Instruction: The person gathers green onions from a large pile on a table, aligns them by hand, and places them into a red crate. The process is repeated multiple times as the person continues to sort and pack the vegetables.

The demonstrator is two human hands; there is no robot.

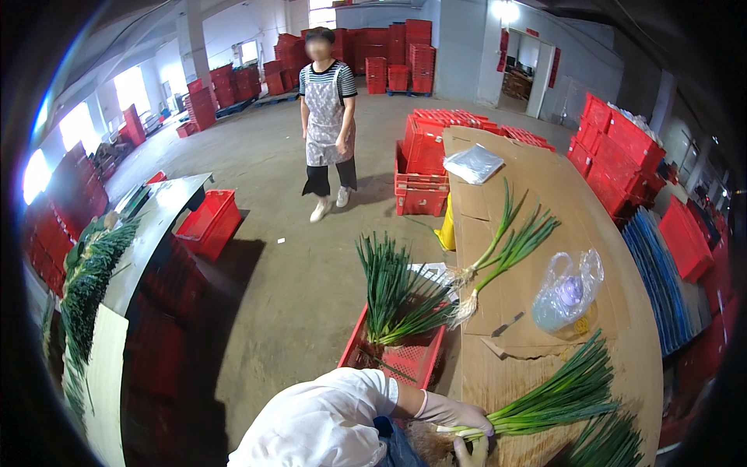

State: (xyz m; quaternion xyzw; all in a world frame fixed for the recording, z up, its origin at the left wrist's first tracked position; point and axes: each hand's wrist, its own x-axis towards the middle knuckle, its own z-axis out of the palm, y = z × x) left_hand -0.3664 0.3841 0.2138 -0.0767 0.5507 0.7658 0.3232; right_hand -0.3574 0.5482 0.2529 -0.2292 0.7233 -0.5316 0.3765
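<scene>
My left hand, in a pale glove, is closed around the white stems of a bunch of green onions on the wooden tabletop. The leaves spread to the right, and a brownish mass of roots lies by my wrist. Just below, my right hand has its fingers at the same stems; the frame's bottom edge cuts it off, so its grip is unclear. More green onions lie at the lower right. A small knife rests on the cardboard farther up the table.
Trimmed green onions stand in a red crate beside the table. Two loose bunches, a plastic bag and clear film lie on the cardboard. A person in an apron stands on the floor beyond. A side table is left.
</scene>
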